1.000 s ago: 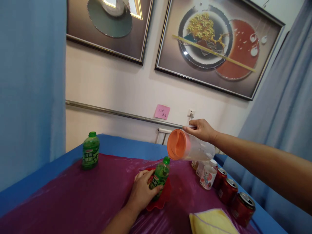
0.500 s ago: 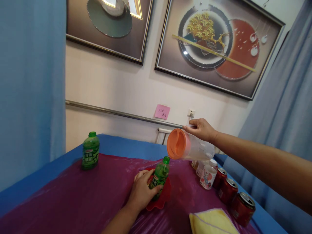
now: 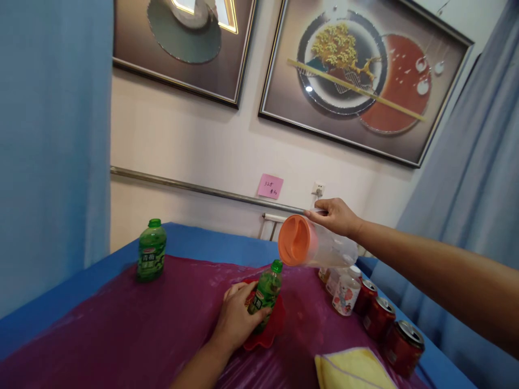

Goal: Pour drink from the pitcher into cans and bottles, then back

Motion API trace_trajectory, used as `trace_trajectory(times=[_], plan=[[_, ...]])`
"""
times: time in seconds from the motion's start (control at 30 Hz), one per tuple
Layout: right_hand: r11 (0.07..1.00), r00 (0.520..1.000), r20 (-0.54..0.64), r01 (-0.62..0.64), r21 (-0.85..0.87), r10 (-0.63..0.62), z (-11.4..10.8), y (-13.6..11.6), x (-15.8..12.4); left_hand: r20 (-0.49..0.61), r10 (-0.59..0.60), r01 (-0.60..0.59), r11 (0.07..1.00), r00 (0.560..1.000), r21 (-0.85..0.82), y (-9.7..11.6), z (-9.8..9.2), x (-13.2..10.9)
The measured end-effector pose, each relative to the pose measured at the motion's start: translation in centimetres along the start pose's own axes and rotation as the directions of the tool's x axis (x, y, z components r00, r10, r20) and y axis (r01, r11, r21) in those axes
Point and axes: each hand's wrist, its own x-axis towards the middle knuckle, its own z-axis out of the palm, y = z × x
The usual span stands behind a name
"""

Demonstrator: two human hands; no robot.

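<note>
My left hand (image 3: 240, 317) is wrapped round a green plastic bottle (image 3: 268, 289), which tilts slightly to the right and has no cap on its mouth. Beneath the bottle lies a red dish (image 3: 277, 324) with a wavy rim. My right hand (image 3: 335, 214) grips the handle of a clear pitcher (image 3: 330, 247) and holds it tipped nearly flat. Its orange lid (image 3: 292, 240) faces left, with the lower edge right beside the bottle's mouth. Some liquid shows in the pitcher; a stream between the two is too fine to make out.
Another green bottle (image 3: 151, 251) stands at the left on the purple plastic sheet (image 3: 162, 324). To the right are a white-capped bottle (image 3: 346, 292) and red cans, a near one (image 3: 404, 346) included. A folded yellow cloth (image 3: 352, 370) lies in front, and a metal rail (image 3: 203, 189) crosses the wall.
The liquid in the pitcher looks slightly lower. Both hands keep their hold and position, and the view has shifted only a little.
</note>
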Motion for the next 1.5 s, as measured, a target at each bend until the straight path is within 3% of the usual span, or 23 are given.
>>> trace_trajectory(times=[1.5], plan=[[1.000, 1.000, 0.004, 0.018, -0.005, -0.018, 0.28, 0.23, 0.03, 0.001, 0.020, -0.020, 1.000, 1.000, 0.022, -0.01, 0.02, 0.03]])
